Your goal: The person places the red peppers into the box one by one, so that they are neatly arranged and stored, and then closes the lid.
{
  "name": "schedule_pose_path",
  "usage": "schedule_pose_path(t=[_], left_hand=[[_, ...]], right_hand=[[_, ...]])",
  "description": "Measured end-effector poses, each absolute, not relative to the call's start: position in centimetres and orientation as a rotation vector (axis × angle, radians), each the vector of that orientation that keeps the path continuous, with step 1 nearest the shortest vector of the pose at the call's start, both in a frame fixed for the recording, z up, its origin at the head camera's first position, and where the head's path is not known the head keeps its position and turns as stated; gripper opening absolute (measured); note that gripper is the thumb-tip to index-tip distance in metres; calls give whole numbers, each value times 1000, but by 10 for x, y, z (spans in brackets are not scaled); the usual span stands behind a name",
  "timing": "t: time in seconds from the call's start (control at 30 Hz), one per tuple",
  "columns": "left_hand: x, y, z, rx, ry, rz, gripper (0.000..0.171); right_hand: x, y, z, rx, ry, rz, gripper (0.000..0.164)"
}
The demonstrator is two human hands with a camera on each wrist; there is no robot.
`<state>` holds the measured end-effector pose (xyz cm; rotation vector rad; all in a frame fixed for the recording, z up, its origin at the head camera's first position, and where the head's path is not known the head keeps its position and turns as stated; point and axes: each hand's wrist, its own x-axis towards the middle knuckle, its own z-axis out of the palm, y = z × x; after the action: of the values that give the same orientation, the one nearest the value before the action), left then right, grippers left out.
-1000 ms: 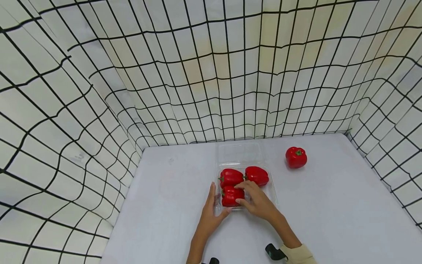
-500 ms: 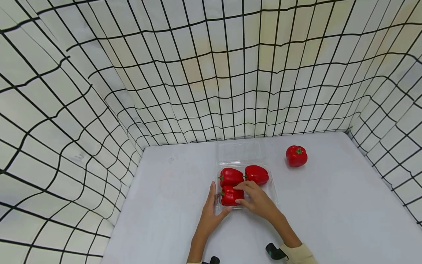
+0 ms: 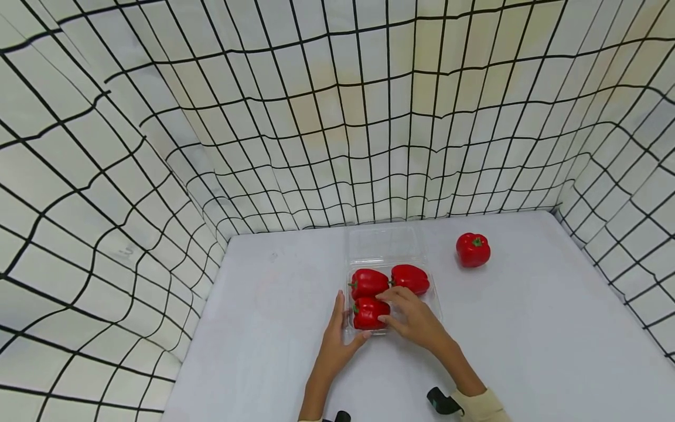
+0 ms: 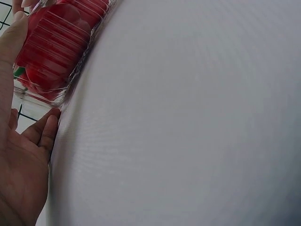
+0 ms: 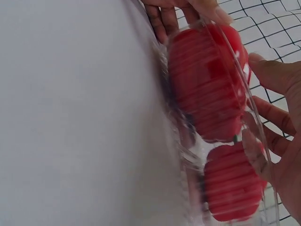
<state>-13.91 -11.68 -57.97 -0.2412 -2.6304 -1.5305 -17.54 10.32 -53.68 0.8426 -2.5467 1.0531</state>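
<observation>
A clear plastic clamshell box (image 3: 436, 302) lies with its lid (image 3: 382, 243) folded back on the table. Inside are three red bell peppers: back left (image 3: 369, 283), back right (image 3: 410, 279) and front left (image 3: 368, 313). My left hand (image 3: 336, 346) touches the box's front left corner, fingers straight along its left side, thumb at the front wall (image 4: 51, 96). With curled fingers and thumb my right hand (image 3: 416, 319) holds the right end of the front left pepper (image 5: 207, 80). The box's front right compartment is partly hidden under this hand.
Another red bell pepper (image 3: 473, 249) stands apart on the white table (image 3: 263, 328), to the right of the box. White walls with black netting (image 3: 390, 146) enclose the table's back and sides. Each wrist carries a small black camera, the right one (image 3: 442, 402) beside a beige sleeve.
Hardly anything differs. Both hands keep their places at the box and the front pepper, with only a slight shift of the right hand and wrist.
</observation>
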Motion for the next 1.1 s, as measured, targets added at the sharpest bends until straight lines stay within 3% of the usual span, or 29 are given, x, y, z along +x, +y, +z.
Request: schedule_pose_path(t=[0.33,0.67,0.8,1.1], left_hand=[[-140,-117,-581,-205,-2646,-1537,101],[-140,-117,-581,-193,-2657,-1558,102],[-141,-117,-580,-199,-2650,-1559,102],[-140,-117,-581,-195,-2646,-1572,103]], right_hand=[[-186,128,-525,644,-2461,1095,43],[-201,164,-524,164,-2292,1211,34],[-209,178,-524,-73,-2209,1235,42],[-231,204,-529,-448,-2201,1263,83]])
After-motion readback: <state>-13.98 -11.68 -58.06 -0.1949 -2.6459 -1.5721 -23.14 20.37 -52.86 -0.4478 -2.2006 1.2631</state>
